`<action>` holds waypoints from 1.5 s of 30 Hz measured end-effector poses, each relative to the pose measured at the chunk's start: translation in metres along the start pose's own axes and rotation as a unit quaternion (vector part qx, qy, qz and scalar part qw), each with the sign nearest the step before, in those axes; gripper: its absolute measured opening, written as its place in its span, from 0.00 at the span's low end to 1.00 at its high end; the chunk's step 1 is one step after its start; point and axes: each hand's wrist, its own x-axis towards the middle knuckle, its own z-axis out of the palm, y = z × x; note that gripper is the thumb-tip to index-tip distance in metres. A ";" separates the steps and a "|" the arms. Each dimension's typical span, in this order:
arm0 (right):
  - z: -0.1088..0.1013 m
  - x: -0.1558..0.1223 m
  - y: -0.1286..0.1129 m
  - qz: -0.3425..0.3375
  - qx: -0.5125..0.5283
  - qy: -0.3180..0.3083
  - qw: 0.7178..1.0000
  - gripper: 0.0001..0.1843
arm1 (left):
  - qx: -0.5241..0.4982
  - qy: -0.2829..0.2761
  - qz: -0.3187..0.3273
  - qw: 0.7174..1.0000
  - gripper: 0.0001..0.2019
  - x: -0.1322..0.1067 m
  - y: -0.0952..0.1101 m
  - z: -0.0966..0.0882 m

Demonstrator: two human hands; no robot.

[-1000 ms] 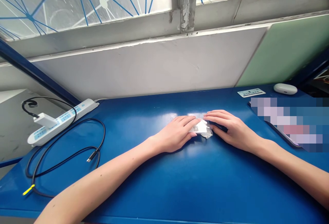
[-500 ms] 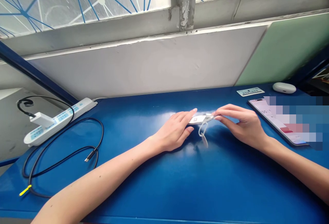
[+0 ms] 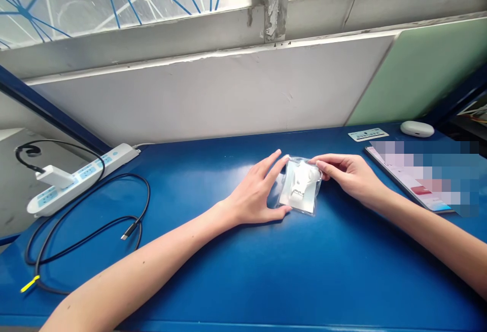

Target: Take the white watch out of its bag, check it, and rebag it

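A small clear plastic bag (image 3: pixel 299 186) lies on the blue table, with a white item and a pale card inside; what the item is I cannot make out. My right hand (image 3: pixel 348 172) pinches the bag's upper right edge between thumb and fingers. Along the bag's left side rests my left hand (image 3: pixel 261 190), its fingers and thumb spread apart. Its fingertips touch or nearly touch the bag's upper left corner, and the thumb lies near the lower left.
On the left, a white power strip (image 3: pixel 85 177) holds a white charger (image 3: pixel 57 177) with a black cable (image 3: pixel 146 195) coiled on the table (image 3: pixel 243 281). At the right are a phone (image 3: pixel 414 179), partly blurred out, a card (image 3: pixel 368 134) and a white earbud case (image 3: pixel 417 129).
The white item with its looped string, held in both hands before, now shows inside the clear bag lying flatter. My left hand has opened; my right hand still pinches at the right side.
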 end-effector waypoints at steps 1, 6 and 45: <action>0.002 -0.001 -0.001 0.002 -0.006 -0.014 1.000 0.20 | 0.002 -0.011 0.002 1.000 0.52 0.001 0.000 -0.001; 0.005 -0.006 -0.002 0.006 -0.029 -0.062 0.998 0.19 | -0.008 -0.070 0.002 0.998 0.49 0.004 -0.001 -0.004; 0.008 0.019 0.025 -0.157 -0.264 -0.199 0.931 0.53 | 0.062 -0.125 -0.097 0.985 0.43 0.004 -0.014 -0.008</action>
